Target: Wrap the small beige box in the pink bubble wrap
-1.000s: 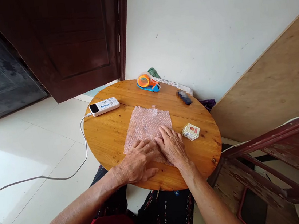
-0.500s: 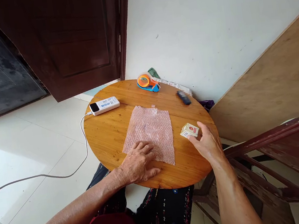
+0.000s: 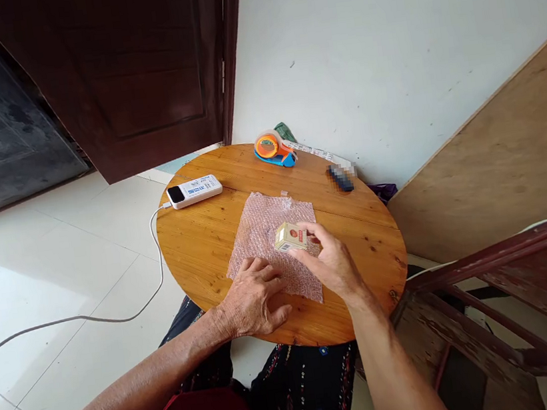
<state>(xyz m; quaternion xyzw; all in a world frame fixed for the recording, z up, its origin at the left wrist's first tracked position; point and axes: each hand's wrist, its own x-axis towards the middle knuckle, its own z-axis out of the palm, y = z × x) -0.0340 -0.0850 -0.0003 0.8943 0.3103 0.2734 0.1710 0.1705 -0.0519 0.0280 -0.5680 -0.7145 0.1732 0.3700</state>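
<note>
A small cream box point(image 3: 288, 238) with a red mark is gripped between the thumb and fingers of my right hand point(image 3: 330, 261). The box is over the middle of a pinkish bubble wrap sheet point(image 3: 251, 228); whether it touches the sheet I cannot tell. My left hand point(image 3: 258, 298) lies with its fingers stretched on the near left part of the sheet and holds nothing. The sheet is spread flat on a round wooden table point(image 3: 193, 249).
An orange and blue tape dispenser point(image 3: 275, 149) stands at the table's back edge. A white power bank point(image 3: 195, 192) with a cable point(image 3: 160, 260) lies at the left. A dark, blurred-out object point(image 3: 340, 178) is at the back right. A wooden chair point(image 3: 493, 263) stands at the right.
My right hand has taken hold of the small box and carried it left from the bare table to over the bubble wrap. My left hand has stayed in place.
</note>
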